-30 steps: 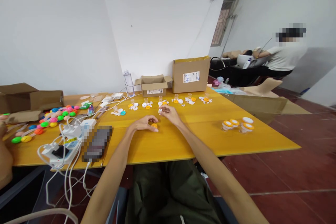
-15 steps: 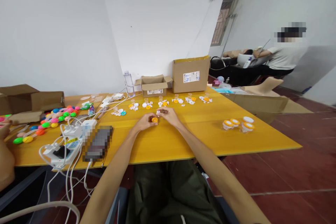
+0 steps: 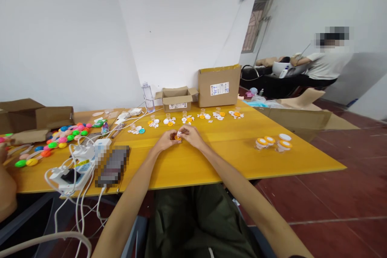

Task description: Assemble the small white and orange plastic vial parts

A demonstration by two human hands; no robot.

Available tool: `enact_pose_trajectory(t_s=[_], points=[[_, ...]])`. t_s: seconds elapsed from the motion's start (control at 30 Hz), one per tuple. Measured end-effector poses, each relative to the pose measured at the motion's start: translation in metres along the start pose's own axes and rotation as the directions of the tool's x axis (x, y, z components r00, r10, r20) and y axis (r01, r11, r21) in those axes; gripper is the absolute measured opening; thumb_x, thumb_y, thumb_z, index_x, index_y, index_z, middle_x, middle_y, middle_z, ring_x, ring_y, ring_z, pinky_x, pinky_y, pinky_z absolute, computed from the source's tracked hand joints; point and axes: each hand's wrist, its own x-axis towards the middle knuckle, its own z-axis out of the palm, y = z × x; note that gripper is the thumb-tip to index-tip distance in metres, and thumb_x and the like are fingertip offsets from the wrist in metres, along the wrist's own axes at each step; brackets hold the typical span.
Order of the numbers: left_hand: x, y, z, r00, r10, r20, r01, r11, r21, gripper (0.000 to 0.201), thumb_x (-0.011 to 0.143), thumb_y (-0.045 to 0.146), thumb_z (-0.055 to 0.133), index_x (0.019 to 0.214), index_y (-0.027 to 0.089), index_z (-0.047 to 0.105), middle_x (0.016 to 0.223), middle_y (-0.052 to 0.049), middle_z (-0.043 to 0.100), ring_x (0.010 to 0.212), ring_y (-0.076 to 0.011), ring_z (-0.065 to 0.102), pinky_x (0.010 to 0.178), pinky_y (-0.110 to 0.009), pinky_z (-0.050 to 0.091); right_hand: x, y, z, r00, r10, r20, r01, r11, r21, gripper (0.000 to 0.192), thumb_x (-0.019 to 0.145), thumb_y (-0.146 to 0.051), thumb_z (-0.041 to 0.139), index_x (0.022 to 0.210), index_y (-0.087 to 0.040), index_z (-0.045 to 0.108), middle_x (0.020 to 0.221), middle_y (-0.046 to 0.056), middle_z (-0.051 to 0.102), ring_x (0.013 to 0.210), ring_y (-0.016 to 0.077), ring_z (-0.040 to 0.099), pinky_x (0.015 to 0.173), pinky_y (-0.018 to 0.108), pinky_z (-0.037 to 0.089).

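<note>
My left hand (image 3: 167, 140) is closed around a small round orange part (image 3: 178, 138), low over the middle of the table. Between the fingertips of my right hand (image 3: 190, 135) is a small white piece with dark marks (image 3: 179, 133), held right at the orange part. Whether the two pieces touch I cannot tell. Beyond my hands lies a row of small groups of white, orange and clear parts, among them a group with an orange disc (image 3: 189, 119) and one with a teal disc (image 3: 142, 130).
Several clear cups with orange-and-white lids (image 3: 270, 140) stand at the right. Behind are an open carton (image 3: 177, 98), a larger box (image 3: 218, 88) and a bottle (image 3: 148, 96). A power strip (image 3: 75, 173), a phone (image 3: 112, 166) and colourful balls fill the left. Another person's arm shows far left.
My right hand has moved slightly left, bringing the white piece to the orange part in my left hand. The left hand has stayed nearly in place.
</note>
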Motion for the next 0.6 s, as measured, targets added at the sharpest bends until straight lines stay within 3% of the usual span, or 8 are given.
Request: enact_pose_trajectory(t_s=[0.6], points=[[-0.0001, 0.0017, -0.0011, 1.000, -0.021, -0.013, 0.021, 1.000, -0.014, 0.030, 0.060, 0.035, 0.081, 0.067, 0.017, 0.059, 0.057, 0.007, 0.047, 0.056, -0.0090, 0.043, 0.056, -0.022, 0.037, -0.0022, -0.0025, -0.0047, 0.976, -0.195, 0.098, 0.210, 0.963, -0.169, 0.011, 0.083, -0.017, 0.065, 0.075, -0.023, 0.071, 0.077, 0.002, 0.068, 0.075, 0.0175, 0.061, 0.071, 0.029, 0.049]])
